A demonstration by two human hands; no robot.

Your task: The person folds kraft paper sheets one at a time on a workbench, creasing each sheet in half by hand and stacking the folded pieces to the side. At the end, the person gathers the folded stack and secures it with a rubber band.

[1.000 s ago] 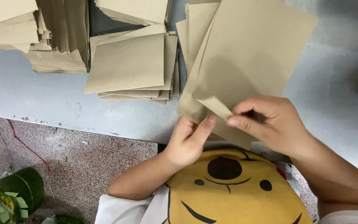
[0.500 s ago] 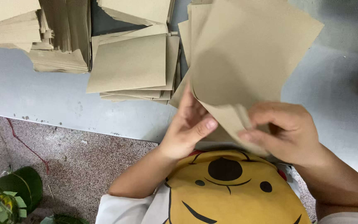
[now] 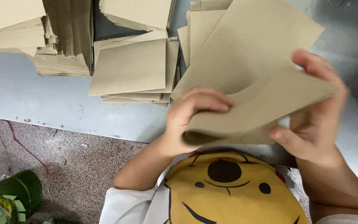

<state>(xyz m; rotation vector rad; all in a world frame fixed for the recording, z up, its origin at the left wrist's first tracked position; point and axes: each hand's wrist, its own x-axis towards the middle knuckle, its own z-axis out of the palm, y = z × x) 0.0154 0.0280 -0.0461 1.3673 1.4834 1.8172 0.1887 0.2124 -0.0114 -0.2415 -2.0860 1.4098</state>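
A large brown paper sheet (image 3: 249,54) lies tilted on the grey table (image 3: 30,103), its near part curled over toward me in a fold (image 3: 266,108). My left hand (image 3: 189,114) presses down on the folded flap with fingers on top and thumb under the rounded crease. My right hand (image 3: 311,124) grips the flap's right edge, thumb below and fingers behind the paper. Both hands hold the same sheet above the table's near edge.
Stacks of folded brown paper (image 3: 133,70) sit left of the sheet, with taller piles (image 3: 42,37) at the far left and more at the back (image 3: 137,12). Speckled floor (image 3: 63,157) and a green plant pot (image 3: 13,195) lie below left.
The near corner of the sheet has been lifted and rolled over into a wide fold. My right hand moved up and right with the edge; my left hand moved onto the flap.
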